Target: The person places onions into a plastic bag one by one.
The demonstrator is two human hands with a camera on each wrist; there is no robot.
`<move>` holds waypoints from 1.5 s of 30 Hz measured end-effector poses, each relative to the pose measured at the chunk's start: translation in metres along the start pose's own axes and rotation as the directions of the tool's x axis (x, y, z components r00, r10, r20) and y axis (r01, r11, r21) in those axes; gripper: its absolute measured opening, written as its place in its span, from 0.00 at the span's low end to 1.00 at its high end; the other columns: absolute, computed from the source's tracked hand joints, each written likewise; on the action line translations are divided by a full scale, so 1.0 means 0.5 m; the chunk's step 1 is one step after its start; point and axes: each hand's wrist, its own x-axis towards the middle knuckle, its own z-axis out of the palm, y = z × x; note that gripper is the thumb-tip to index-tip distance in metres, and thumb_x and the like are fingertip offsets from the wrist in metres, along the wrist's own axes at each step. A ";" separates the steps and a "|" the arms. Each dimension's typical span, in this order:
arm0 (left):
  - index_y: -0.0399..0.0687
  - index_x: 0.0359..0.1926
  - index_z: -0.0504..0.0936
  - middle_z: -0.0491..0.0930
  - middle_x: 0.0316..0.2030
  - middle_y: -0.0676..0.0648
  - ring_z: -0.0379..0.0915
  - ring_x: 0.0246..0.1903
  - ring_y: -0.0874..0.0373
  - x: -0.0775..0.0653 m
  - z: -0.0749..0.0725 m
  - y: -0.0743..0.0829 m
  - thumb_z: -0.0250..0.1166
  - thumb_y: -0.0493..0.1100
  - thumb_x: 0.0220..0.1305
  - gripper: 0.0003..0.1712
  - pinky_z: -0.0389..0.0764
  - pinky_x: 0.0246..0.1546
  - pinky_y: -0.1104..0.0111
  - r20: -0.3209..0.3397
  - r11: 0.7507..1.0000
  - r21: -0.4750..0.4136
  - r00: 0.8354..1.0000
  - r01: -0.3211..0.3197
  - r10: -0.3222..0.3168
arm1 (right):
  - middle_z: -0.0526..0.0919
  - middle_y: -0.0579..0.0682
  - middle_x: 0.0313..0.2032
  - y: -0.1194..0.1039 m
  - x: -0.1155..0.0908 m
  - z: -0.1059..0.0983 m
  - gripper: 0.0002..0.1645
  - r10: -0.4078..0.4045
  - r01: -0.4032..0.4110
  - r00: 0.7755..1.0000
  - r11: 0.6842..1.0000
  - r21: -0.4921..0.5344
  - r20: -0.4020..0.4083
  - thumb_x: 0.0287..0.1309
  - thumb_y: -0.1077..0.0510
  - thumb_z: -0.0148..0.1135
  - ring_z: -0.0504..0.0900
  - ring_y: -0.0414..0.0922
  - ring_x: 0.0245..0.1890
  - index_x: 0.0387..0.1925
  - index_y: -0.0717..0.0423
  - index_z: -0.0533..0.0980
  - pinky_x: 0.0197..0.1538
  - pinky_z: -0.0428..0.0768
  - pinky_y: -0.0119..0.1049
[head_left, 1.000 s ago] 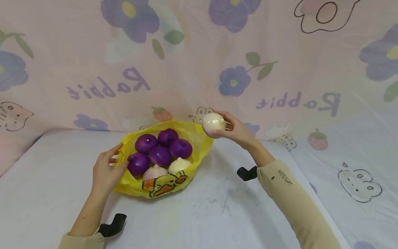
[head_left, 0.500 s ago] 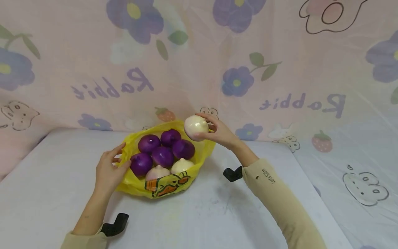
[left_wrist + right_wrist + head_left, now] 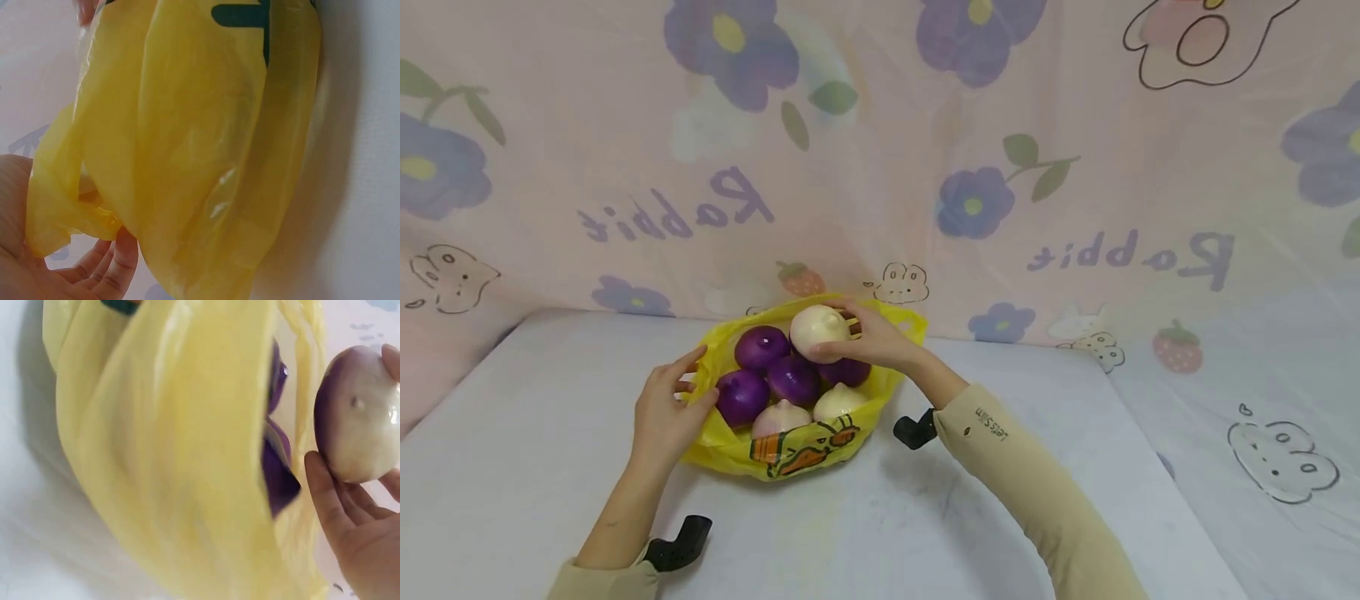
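A pale onion (image 3: 814, 332) with a purple patch on its side, seen in the right wrist view, is gripped between the thumb and fingers of my right hand (image 3: 883, 337). It hangs over the mouth of a yellow plastic bag (image 3: 715, 454), overlapping purple onions in the head view. Inside the bag lie several glossy purple onions (image 3: 793, 380) and two pale ones, one pinkish (image 3: 781, 417) and one cream (image 3: 839, 402). My left hand (image 3: 662, 412) holds the bag's left rim, thumb on the inner side and fingers outside; the left wrist view shows the yellow film (image 3: 187, 137) between them.
The bag stands on a white-covered table (image 3: 820, 542), a cartoon face printed on its front. Behind rises a pink cloth (image 3: 865, 192) with flowers and rabbits. Black wrist mounts (image 3: 681, 543) stick out from both sleeves.
My right hand has carried the pale onion leftward and down, from beyond the bag's right rim to over the onions inside. The left hand stays on the bag's rim.
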 end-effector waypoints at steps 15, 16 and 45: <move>0.43 0.67 0.68 0.69 0.54 0.35 0.70 0.46 0.43 -0.003 0.004 0.011 0.62 0.32 0.58 0.33 0.71 0.45 0.58 0.007 0.999 -0.039 1.000 0.020 -0.020 | 0.77 0.46 0.54 -0.034 0.032 0.081 0.43 0.039 -0.039 0.999 0.999 -0.005 0.007 0.46 0.39 0.71 0.75 0.41 0.56 0.61 0.46 0.64 0.60 0.72 0.38; 0.43 0.67 0.68 0.69 0.54 0.35 0.70 0.46 0.43 -0.004 0.004 0.012 0.62 0.32 0.58 0.33 0.71 0.45 0.58 0.007 0.999 -0.038 1.000 0.019 -0.019 | 0.77 0.46 0.54 -0.036 0.035 0.086 0.43 0.041 -0.041 0.999 0.999 -0.010 0.009 0.46 0.38 0.71 0.75 0.41 0.55 0.61 0.46 0.64 0.59 0.72 0.38; 0.42 0.66 0.69 0.69 0.55 0.35 0.71 0.46 0.43 -0.001 0.002 0.024 0.62 0.31 0.58 0.33 0.72 0.44 0.61 -0.008 0.999 -0.036 1.000 0.015 -0.016 | 0.81 0.50 0.47 -0.049 0.060 0.127 0.24 -0.071 0.067 0.994 0.996 -0.052 -0.078 0.56 0.50 0.66 0.78 0.45 0.48 0.53 0.56 0.76 0.54 0.75 0.33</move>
